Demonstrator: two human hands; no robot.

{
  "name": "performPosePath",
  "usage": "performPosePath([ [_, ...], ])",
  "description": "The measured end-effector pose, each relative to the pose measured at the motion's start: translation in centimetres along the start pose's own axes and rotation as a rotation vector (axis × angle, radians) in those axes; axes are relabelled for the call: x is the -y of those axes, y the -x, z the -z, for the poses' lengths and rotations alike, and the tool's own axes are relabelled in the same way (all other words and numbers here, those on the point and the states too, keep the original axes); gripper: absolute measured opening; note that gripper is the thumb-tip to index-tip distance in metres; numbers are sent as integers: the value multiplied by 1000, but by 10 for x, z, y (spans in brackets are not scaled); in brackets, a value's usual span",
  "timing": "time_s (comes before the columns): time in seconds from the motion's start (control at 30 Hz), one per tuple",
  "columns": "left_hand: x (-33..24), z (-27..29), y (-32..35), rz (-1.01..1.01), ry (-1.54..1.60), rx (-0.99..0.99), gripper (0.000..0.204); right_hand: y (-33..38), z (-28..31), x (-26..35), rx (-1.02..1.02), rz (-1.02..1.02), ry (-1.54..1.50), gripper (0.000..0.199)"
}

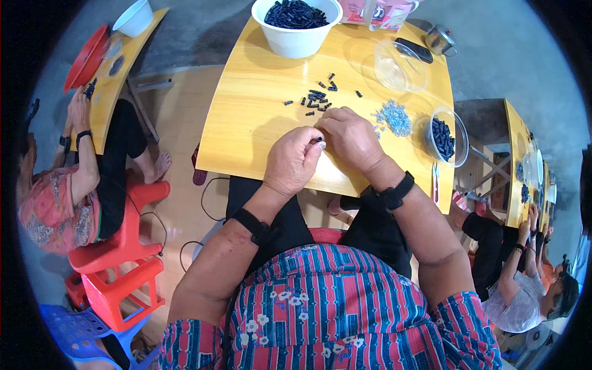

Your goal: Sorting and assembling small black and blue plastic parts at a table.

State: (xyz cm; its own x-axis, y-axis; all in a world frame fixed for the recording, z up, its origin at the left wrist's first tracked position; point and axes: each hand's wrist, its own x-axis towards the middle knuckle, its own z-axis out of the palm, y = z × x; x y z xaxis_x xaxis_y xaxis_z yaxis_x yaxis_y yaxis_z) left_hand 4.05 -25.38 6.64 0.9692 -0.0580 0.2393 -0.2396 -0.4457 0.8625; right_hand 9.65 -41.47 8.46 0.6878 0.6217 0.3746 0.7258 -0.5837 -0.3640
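Above the near part of the yellow table (246, 135), my two hands meet. My left hand (292, 161) is closed, with a small black cylindrical piece (316, 140) pinched between thumb and forefinger. My right hand (353, 138) is against it, fingers curled and pressed together; what its fingertips hold is hidden. Just beyond them lie several loose black pieces (317, 96). To their right sits a heap of small clear bluish pieces (395, 118). A clear plastic bowl (460, 154) at the right edge contains more black pieces.
A white tub (295, 44) filled with black pieces stands at the far edge. Nearby are a clear round container (385, 77), a dark phone (414, 49), a metal mug (440, 41) and a pink package (394, 15). A slim red-handled tool (435, 183) lies at right. Other people work at tables on both sides.
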Motion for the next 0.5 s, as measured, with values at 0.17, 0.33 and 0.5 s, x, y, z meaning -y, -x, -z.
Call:
performPosePath([
  [0.17,-1,-3,0,4,76,-45,10,5,-1,-1,-163,-234,-202,11],
  [0.33,-1,-1,1,26,53,-33,10,-20,-1,4,-211,7,-66,23],
  [0.5,-2,-1,2,17,84,-43,10,-26,-3,0,-29,29,24,24],
])
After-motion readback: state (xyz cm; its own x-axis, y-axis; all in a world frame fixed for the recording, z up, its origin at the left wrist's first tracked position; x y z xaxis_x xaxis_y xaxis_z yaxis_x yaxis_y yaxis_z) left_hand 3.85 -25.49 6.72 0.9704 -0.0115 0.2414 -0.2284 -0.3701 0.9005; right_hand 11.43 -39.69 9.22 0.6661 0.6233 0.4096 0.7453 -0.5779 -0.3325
